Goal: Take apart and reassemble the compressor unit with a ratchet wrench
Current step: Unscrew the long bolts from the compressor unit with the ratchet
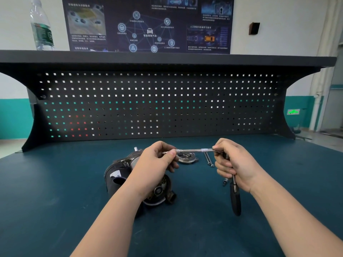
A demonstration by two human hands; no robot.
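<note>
Teal matting covered the counter (55, 182), where the compressor unit (122, 175) lay on its side, partly hidden behind the left hand (157, 162). That hand pinched the tip of a long extension bar (193, 150) held level above the counter. The right hand (235, 164) gripped the ratchet wrench (235, 197), its black handle hanging downward. Beyond the bar sat a round metal cover (186, 157) and two long bolts (208, 159); another bolt (225, 181) lay beside the right hand. A water bottle (41, 25) stood on the shelf (167, 57) above the pegboard (157, 104).

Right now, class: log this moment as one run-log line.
left hand: pinches extension bar | right hand: holds ratchet wrench | compressor unit: on bench, cover off
</note>
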